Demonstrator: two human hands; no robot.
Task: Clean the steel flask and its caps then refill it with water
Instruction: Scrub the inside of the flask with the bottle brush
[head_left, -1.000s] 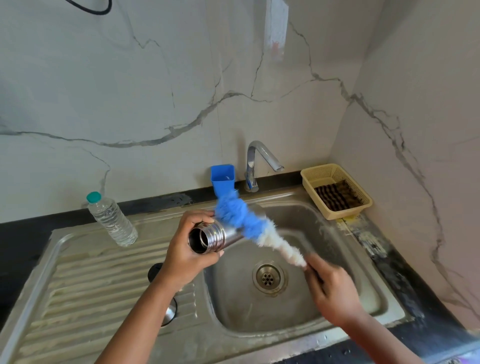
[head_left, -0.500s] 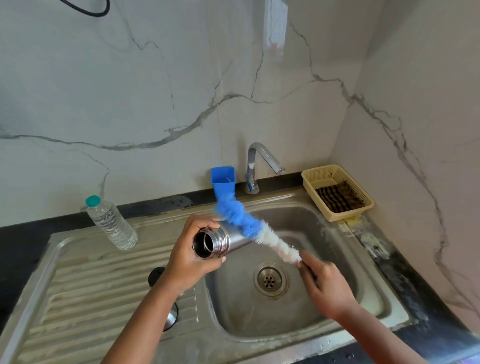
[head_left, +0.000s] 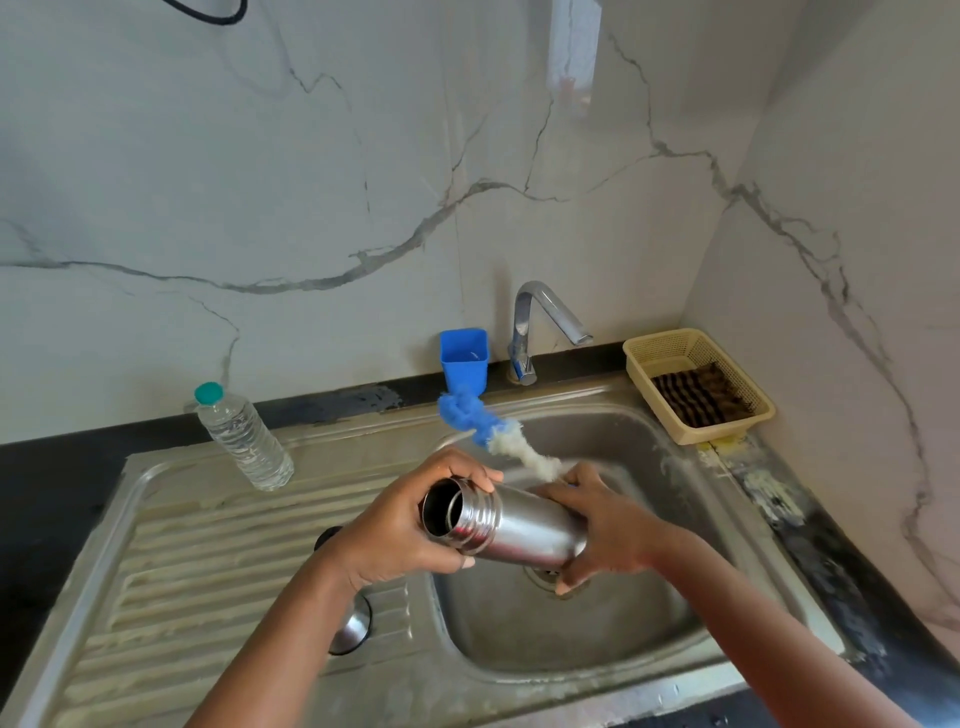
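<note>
The steel flask (head_left: 514, 527) lies on its side over the sink bowl, its open threaded mouth pointing left towards me. My left hand (head_left: 400, 525) grips its neck. My right hand (head_left: 605, 530) wraps the flask's base end and also holds the bottle brush (head_left: 493, 434), whose white and blue bristles stick up and back behind the flask. Two caps lie on the drainboard under my left forearm: a black one (head_left: 326, 536), mostly hidden, and a steel one (head_left: 352, 629).
A steel sink (head_left: 571, 639) with a ribbed drainboard (head_left: 208, 561) on the left. A plastic water bottle (head_left: 241, 439) stands at the drainboard's back. A blue cup (head_left: 464, 358) and tap (head_left: 535, 327) stand behind the bowl. A yellow basket (head_left: 696, 382) holding a scrubber sits at the back right.
My right hand moved left from beside the flask onto its base, still holding the brush. The brush swung off the flask's side to point up and back. The flask came nearer me.
</note>
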